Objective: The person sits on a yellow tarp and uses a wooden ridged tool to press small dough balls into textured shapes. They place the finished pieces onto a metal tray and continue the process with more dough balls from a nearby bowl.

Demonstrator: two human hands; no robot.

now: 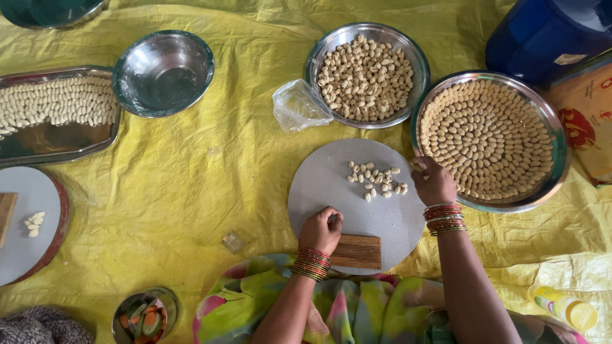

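My left hand [320, 229] rests closed on a round grey board [331, 185], beside a small ribbed wooden block [357, 251]. Whether it pinches a dough piece is hidden. My right hand [433, 181] pinches a small pale dough piece at the near left rim of a steel plate [558, 169], which is filled with shaped pieces laid in rings. A small heap of pale dough pieces [377, 179] lies on the board between my hands. Both wrists wear red and gold bangles.
A steel bowl of loose dough pieces [366, 75] stands behind the board, a clear plastic bag [296, 105] beside it. An empty steel bowl [164, 71] and a tray of rowed pieces [57, 102] lie left. A blue container [542, 32] sits far right.
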